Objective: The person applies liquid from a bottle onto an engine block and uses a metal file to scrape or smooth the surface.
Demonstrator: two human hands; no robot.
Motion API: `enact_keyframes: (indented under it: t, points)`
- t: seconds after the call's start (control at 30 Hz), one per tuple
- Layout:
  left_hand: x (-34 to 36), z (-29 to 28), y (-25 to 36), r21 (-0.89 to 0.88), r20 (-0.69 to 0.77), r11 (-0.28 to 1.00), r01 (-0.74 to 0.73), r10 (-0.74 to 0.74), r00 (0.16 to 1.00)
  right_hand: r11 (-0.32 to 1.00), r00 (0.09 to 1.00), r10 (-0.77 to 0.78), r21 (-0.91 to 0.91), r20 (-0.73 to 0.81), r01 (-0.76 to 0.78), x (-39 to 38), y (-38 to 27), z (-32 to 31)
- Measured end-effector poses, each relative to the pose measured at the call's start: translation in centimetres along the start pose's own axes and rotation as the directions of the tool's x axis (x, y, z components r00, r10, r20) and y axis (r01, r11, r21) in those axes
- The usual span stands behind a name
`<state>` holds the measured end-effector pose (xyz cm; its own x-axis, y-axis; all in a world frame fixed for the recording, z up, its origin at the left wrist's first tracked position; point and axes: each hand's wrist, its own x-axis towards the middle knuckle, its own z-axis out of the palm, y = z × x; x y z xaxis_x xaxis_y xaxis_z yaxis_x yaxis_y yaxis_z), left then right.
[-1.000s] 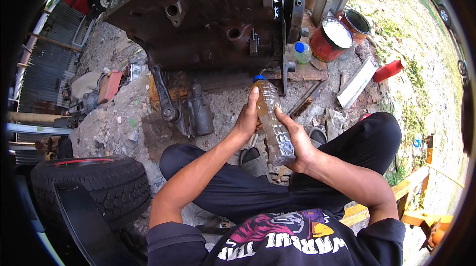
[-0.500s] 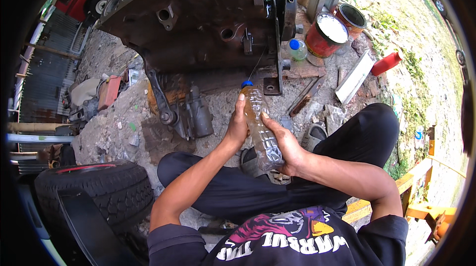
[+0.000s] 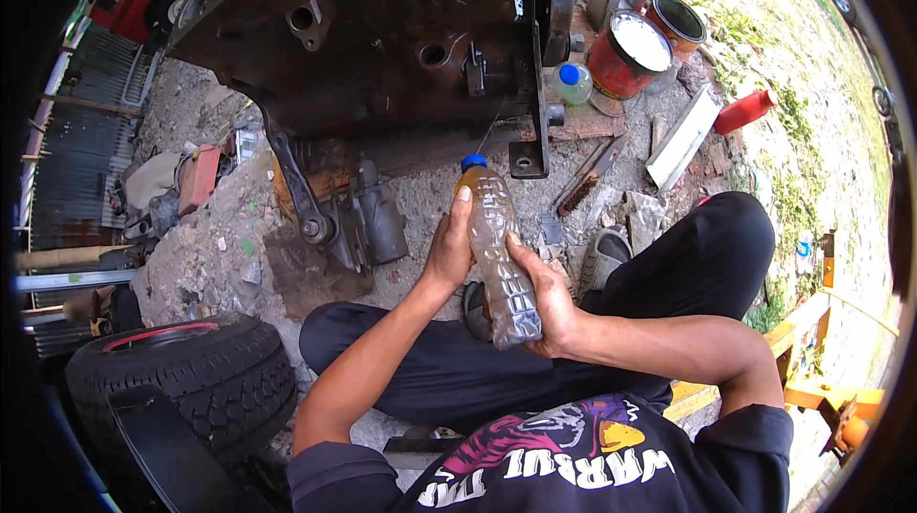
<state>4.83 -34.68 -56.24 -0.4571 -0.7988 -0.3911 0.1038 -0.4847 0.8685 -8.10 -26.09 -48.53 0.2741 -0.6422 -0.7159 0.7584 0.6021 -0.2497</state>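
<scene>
Both my hands grip a clear ribbed plastic bottle (image 3: pixel 499 260) with a blue cap and brownish liquid inside. My left hand (image 3: pixel 451 244) wraps its upper left side, thumb up near the neck. Lower down, my right hand (image 3: pixel 552 298) presses the right side, its thumb on the bottle's wall. The cap end points away from me at a large dark, greasy engine block (image 3: pixel 373 54). A thin line, apparently a jet of liquid, runs from the cap toward the block's lower right edge. The bottle does not touch the block.
Beside the block's right end stand a second blue-capped bottle (image 3: pixel 571 85) and a red paint can (image 3: pixel 626 59). A wire brush (image 3: pixel 583 183) and a red bottle (image 3: pixel 745 112) lie nearby. Greasy metal parts (image 3: pixel 374 217) sit below the block. A tyre (image 3: pixel 191 370) is at my left.
The bottle's base has swung slightly left and toward me, with both hands still around it. The whole view has shifted a little.
</scene>
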Motion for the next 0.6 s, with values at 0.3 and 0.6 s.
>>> enact_keyframes:
  t: [0.3, 0.6]
  points:
    - [-0.2, -0.7, 1.0, 0.046, 0.097, 0.998, 0.037, -0.042, 0.994, 0.999, 0.999, 0.032, 0.010, -0.018, -0.032, 0.6, 0.7, 0.0]
    - [-0.5, -0.6, 0.5, -0.146, -0.047, 0.989, 0.001, -0.008, 0.999, 0.986, 0.995, 0.097, -0.136, 0.012, -0.094, 1.5, -0.4, 0.9]
